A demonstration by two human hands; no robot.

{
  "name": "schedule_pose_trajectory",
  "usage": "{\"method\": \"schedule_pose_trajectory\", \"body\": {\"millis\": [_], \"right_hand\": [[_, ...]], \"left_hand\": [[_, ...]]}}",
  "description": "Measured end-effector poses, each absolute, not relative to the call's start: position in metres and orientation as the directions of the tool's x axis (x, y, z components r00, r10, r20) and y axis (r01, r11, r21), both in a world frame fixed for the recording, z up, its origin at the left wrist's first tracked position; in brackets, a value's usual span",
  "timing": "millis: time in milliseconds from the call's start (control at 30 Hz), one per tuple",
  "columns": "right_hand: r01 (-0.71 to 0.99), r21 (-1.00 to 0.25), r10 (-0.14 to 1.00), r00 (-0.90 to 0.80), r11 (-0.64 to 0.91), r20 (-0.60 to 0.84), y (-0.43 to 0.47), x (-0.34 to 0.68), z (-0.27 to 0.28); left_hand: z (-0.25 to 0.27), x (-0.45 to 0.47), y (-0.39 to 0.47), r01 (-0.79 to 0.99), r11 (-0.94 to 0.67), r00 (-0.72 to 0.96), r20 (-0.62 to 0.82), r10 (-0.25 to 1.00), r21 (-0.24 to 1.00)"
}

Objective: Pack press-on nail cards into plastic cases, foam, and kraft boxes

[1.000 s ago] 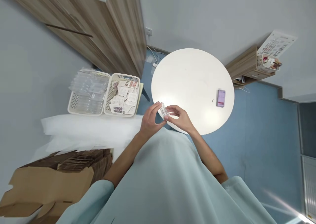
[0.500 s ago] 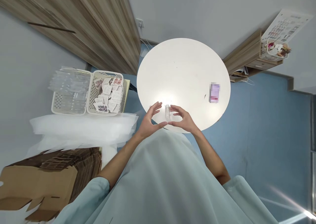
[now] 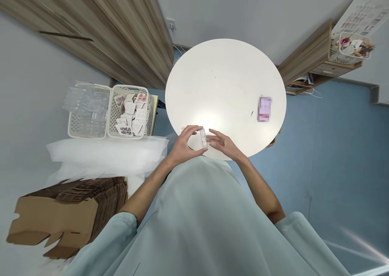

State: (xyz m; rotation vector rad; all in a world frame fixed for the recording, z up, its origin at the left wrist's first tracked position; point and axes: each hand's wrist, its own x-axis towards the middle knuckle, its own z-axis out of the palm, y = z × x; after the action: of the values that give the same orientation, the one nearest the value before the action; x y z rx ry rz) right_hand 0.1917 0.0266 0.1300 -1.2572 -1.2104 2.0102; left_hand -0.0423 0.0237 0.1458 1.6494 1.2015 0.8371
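A small clear plastic box (image 3: 204,138) stands out over the near edge of the white round table (image 3: 225,77). My left hand (image 3: 186,144) grips it by its two ends, thumb at the near end and fingertips at the far end. On the box's right side is my right hand (image 3: 225,144), its fingers apart and the tips close to the box; whether they touch it I cannot tell. Part of a small pale object (image 3: 182,128) shows on the table just beyond my left hand. The contents of the box are too small to make out.
A pixelated purple pack (image 3: 264,109) lies on the table's right side. To the left stand a basket of printed cards (image 3: 132,135) and a basket of clear plastic boxes (image 3: 88,136). White sheeting (image 3: 106,154) and stacked flat cardboard boxes (image 3: 57,217) lie nearer.
My left hand has closed on the ends of the clear box, and the box has shifted slightly left. My right hand has loosened, its thumb moving off the near end. The view has shifted a little.
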Motion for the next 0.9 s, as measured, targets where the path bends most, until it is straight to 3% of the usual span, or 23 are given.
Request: {"method": "schedule_pose_trajectory", "body": {"millis": [233, 400, 533, 900], "right_hand": [[0.030, -0.805, 0.722, -0.423, -0.593, -0.547, 0.015, 0.183, 0.113], [0.020, -0.826, 0.756, -0.393, -0.563, -0.524, 0.012, 0.180, 0.112], [0.052, -0.858, 0.784, -0.381, -0.510, -0.490, 0.009, 0.177, 0.116], [0.087, -0.875, 0.787, -0.400, -0.476, -0.469, -0.004, 0.166, 0.119]], "left_hand": [[0.143, -0.043, 0.014, 0.440, -0.176, 0.345, 0.015, 0.939, 0.881], [0.130, -0.052, 0.014, 0.289, 0.098, 0.313, -0.191, 0.931, 0.952], [0.119, -0.059, 0.017, 0.244, 0.303, 0.319, -0.371, 0.872, 0.921], [0.116, -0.070, 0.019, 0.180, 0.403, 0.380, -0.442, 0.813, 0.897]]}}
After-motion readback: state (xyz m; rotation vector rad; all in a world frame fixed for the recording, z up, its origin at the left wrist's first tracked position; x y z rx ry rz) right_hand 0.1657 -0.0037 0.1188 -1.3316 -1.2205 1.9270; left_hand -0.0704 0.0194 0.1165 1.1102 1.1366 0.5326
